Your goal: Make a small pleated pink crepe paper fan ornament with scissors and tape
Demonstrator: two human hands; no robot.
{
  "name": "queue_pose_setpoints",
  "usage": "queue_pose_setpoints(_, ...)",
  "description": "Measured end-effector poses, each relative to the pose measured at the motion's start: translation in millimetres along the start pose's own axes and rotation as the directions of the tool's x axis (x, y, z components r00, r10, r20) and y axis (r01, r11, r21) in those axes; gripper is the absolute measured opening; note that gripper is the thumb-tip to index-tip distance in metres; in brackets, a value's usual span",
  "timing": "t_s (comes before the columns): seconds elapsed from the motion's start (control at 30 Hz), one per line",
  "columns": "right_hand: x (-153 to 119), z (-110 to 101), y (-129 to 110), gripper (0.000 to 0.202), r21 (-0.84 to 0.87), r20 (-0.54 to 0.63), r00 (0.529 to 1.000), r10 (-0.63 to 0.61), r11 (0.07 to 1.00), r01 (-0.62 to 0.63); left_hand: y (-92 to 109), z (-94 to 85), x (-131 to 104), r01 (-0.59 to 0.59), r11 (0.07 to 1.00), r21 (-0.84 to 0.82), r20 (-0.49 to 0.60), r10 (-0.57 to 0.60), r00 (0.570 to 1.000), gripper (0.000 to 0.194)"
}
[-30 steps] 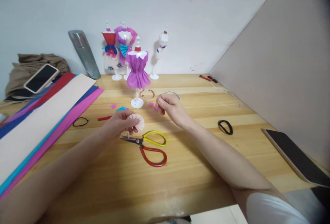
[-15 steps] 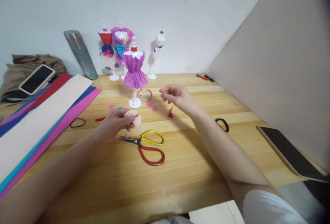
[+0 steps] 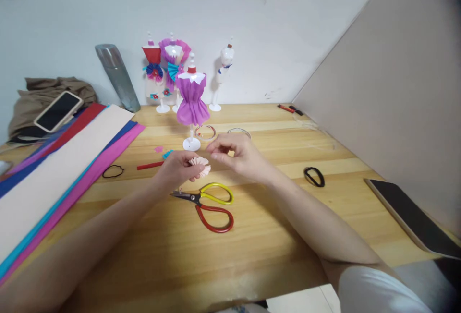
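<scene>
A pale pink pleated paper rosette (image 3: 201,162) is pinched between the thumb and fingers of my left hand (image 3: 175,169), a little above the table. My right hand (image 3: 236,154) hovers just right of the rosette, thumb and fingertips drawn together; anything between them is too small to make out. Below both hands lie scissors (image 3: 194,198) with one yellow and one red handle, blades pointing left. Behind the hands stands a small white dress form (image 3: 192,99) in a gathered purple paper dress with a red neckband.
More dressed forms (image 3: 153,70) and a barer one (image 3: 226,58) line the wall beside a bottle (image 3: 118,78). Crepe paper strips (image 3: 68,164) cover the left side. A red strip (image 3: 149,165), a black band (image 3: 314,177) and a tablet-like slab (image 3: 410,214) lie around.
My right hand has come down and left, close to the rosette. My left hand has shifted slightly right with the rosette, and the whole view has moved a little.
</scene>
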State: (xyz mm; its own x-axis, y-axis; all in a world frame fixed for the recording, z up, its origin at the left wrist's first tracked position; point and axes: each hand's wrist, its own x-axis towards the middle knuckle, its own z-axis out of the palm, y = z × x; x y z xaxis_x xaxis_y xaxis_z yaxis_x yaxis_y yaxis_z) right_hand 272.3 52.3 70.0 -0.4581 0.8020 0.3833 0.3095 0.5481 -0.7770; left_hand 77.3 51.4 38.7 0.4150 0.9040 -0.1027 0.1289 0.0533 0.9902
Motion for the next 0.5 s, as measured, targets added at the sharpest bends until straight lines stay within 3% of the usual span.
queue_pose_setpoints(0.1, -3.1, 1.0, -8.9, 0.009, -0.069, 0.019, 0.998, -0.068, 0.995, 0.069, 1.4, 4.1, 2.9, -0.017, 1.0, -0.002, 0.03, 0.017, 0.999, 0.019)
queue_pose_setpoints(0.27, -2.7, -6.5, 4.3, 0.01, -0.103, -0.038, 0.999, -0.02, 0.995, 0.016, 4.3, -7.6, 1.7, 0.041, 0.995, -0.095, 0.021, -0.039, 0.999, 0.027)
queue_pose_setpoints(0.4, -0.3, -6.5, 14.1, 0.01, -0.112, -0.027, 1.0, 0.002, 0.994, -0.005, 10.2, -30.2, 1.5, 0.018, 0.979, -0.202, -0.077, -0.034, 0.996, 0.035)
queue_pose_setpoints(0.5, -2.4, 8.4, 13.4, 0.009, -0.115, 0.09, 0.996, -0.023, 0.993, 0.034, 13.4, -43.6, 3.0, 0.023, 0.962, -0.273, -0.168, -0.071, 0.983, 0.035)
